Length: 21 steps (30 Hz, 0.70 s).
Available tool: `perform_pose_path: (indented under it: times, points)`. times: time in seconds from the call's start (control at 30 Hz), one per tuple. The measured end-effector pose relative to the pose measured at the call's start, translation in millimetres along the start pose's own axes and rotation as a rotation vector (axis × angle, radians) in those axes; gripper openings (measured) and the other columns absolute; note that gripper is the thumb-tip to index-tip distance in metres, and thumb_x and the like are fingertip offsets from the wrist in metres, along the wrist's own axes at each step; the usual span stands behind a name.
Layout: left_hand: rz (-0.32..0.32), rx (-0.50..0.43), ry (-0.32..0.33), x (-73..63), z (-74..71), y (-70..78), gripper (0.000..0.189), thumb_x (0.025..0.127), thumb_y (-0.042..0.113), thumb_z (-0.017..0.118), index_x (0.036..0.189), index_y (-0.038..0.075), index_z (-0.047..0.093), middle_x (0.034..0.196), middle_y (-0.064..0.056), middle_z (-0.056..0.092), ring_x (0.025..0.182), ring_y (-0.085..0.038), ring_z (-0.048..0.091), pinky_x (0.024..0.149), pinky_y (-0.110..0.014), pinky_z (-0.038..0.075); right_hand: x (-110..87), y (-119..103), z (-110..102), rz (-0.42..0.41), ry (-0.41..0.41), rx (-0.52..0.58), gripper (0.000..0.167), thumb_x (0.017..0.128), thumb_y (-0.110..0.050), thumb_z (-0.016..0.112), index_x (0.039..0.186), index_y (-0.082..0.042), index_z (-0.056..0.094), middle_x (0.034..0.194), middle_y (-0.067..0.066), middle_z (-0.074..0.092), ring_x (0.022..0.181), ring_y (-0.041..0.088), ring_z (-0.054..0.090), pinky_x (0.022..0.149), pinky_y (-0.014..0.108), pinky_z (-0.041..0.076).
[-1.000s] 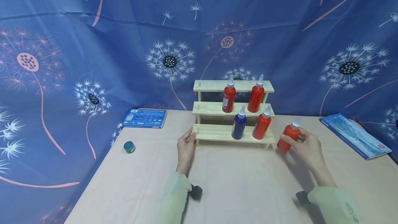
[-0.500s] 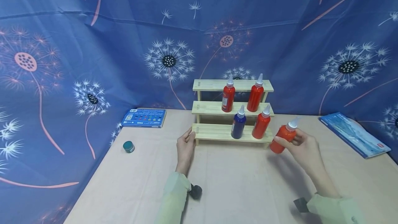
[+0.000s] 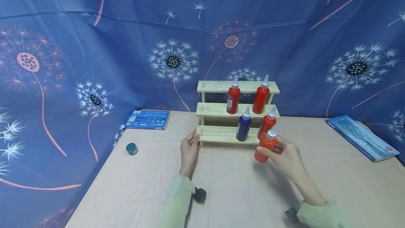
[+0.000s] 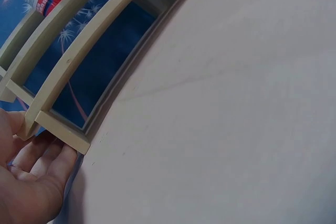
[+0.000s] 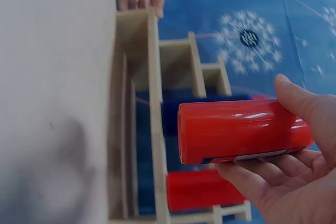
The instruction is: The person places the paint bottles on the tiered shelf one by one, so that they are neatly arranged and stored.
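My right hand [image 3: 288, 156] holds an orange-red squeeze bottle [image 3: 265, 147] with a clear pointed cap, thumb on one side and fingers on the other. The bottle is in front of the right end of a three-step wooden rack [image 3: 218, 135], its shadow on the table below. At the rack's left end, my left hand [image 3: 189, 150] grips the lowest step; the left wrist view shows its fingers [image 4: 58, 163] around the end. On that step stand a dark blue bottle [image 3: 243, 129] and a red bottle [image 3: 265, 126], the latter partly hidden. Two red bottles, one labelled [image 3: 232, 101], one plain [image 3: 259, 100], stand on the middle step.
A small teal-lidded jar [image 3: 131, 149] is on the table at left. Behind it lies a blue box [image 3: 147, 119]. A blue pad or booklet [image 3: 362, 137] lies at right. Patterned blue cloth [image 3: 126, 38] hangs behind the table.
My right hand has carried the orange-red bottle leftward, from beside the rack to in front of its right end. The left hand keeps its place on the rack.
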State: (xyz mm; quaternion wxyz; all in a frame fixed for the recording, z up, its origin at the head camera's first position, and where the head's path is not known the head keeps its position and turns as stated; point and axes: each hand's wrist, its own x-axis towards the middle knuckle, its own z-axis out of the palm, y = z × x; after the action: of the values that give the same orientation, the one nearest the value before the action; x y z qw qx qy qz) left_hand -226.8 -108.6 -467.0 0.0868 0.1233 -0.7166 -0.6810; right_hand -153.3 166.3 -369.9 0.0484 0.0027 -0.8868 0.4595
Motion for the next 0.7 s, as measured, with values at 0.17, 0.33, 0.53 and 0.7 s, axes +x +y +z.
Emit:
perform_pose_path:
  times: [0.17, 0.33, 0.53, 0.7]
  points:
    - [0.010, -0.012, -0.002, -0.6, -1.0, 1.2, 0.037, 0.101, 0.021, 0.055, 0.136, 0.008, 0.056, 0.122, -0.012, 0.067, 0.119, -0.027, 0.061, 0.097, -0.032, 0.054, -2.1, -3.1, 17.9, -0.013, -0.035, 0.024, 0.057, 0.085, -0.028, 0.077, 0.130, 0.000, 0.057, 0.118, 0.023, 0.067, 0.106, 0.038, 0.066, 0.092, 0.050, 0.057]
    - [0.017, -0.012, -0.008, -1.4, -2.0, 1.9, 0.038, 0.101, 0.021, 0.054, 0.137, 0.008, 0.055, 0.121, -0.013, 0.067, 0.120, -0.026, 0.060, 0.097, -0.032, 0.054, 0.4, -8.7, 33.8, -0.018, -0.057, 0.058, 0.053, 0.085, -0.027, 0.078, 0.127, -0.002, 0.058, 0.117, 0.021, 0.068, 0.106, 0.036, 0.067, 0.093, 0.048, 0.057]
    - [-0.005, -0.019, 0.000, 0.9, -0.8, 0.5, 0.037, 0.100, 0.021, 0.055, 0.135, 0.009, 0.057, 0.122, -0.011, 0.067, 0.125, -0.026, 0.056, 0.102, -0.035, 0.051, 10.6, -18.4, 49.8, -0.035, -0.084, 0.126, 0.051, 0.085, -0.023, 0.077, 0.128, -0.004, 0.058, 0.117, 0.017, 0.068, 0.106, 0.032, 0.066, 0.096, 0.047, 0.056]
    - [-0.027, 0.003, 0.014, 2.1, 0.1, -0.8, 0.037, 0.099, 0.022, 0.056, 0.135, 0.012, 0.058, 0.122, -0.007, 0.068, 0.131, -0.024, 0.051, 0.110, -0.039, 0.045, 19.0, -26.3, 62.7, -0.047, -0.099, 0.155, 0.051, 0.085, -0.022, 0.077, 0.128, -0.006, 0.057, 0.117, 0.015, 0.068, 0.107, 0.030, 0.066, 0.097, 0.045, 0.055]
